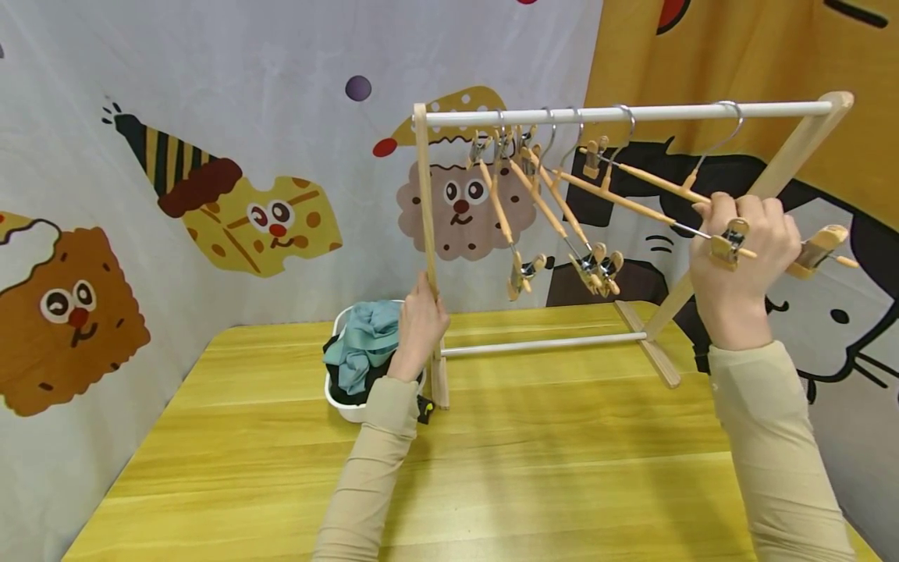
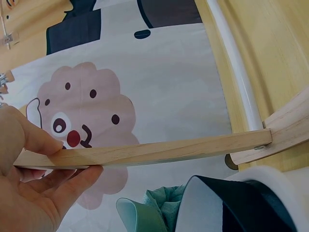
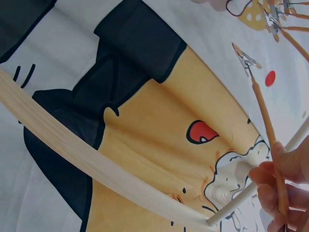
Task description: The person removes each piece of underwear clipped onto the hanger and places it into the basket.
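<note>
A wooden clothes rack with a white top rail (image 1: 674, 112) stands on the table. My left hand (image 1: 420, 326) holds its left post (image 1: 424, 195), thumb on one side and fingers on the other in the left wrist view. Several wooden clip hangers hang from the rail by metal hooks. My right hand (image 1: 747, 250) grips the bar of the rightmost hanger (image 1: 660, 183), whose clip (image 1: 818, 248) sticks out past the hand. Another hanger (image 1: 625, 201) has its clip in front of that hand. In the right wrist view, fingers wrap round one hanger bar (image 3: 263, 106).
A white basket (image 1: 344, 410) holding teal cloth (image 1: 365, 336) and dark cloth stands left of the rack. The rack's lower rail (image 1: 541, 344) runs just above the yellow wood-grain table (image 1: 562, 484). Other hangers (image 1: 537, 195) cluster toward the left post. A cartoon-printed curtain (image 1: 281, 78) hangs behind.
</note>
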Available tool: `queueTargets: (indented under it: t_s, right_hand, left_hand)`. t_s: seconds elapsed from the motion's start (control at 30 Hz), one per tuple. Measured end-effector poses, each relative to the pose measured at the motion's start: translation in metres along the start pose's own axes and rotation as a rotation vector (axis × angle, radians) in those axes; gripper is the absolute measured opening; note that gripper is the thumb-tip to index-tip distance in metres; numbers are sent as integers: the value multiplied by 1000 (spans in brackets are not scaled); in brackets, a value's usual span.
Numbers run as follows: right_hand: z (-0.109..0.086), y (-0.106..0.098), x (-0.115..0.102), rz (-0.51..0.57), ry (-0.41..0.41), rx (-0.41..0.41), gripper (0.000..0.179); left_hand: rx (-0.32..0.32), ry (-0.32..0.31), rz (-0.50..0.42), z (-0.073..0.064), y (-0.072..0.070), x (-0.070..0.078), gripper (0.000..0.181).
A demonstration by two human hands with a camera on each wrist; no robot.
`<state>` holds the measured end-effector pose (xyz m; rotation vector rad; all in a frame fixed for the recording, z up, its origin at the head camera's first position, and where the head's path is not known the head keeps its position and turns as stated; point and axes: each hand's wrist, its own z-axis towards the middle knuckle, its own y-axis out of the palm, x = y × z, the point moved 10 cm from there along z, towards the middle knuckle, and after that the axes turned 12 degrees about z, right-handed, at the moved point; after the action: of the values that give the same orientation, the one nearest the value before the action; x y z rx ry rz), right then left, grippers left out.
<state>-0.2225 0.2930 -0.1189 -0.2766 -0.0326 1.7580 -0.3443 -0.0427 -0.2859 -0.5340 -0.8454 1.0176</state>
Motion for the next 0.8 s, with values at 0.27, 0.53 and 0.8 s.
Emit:
queueTargets:
  t_s: [0.27,0.53,0.8]
  right_hand:
    - [-9,-1,-14,89,-80,109,40]
    - [-35,14,-27,117,-154,31,30]
    - [-79,48,-34,229,-60,-185,17]
  left_hand:
    - [-5,1,-6,0,1,0,36]
    - [1,-2,-3,1,2,-1,36]
    - [-14,-7,-3,1,3,-2,39]
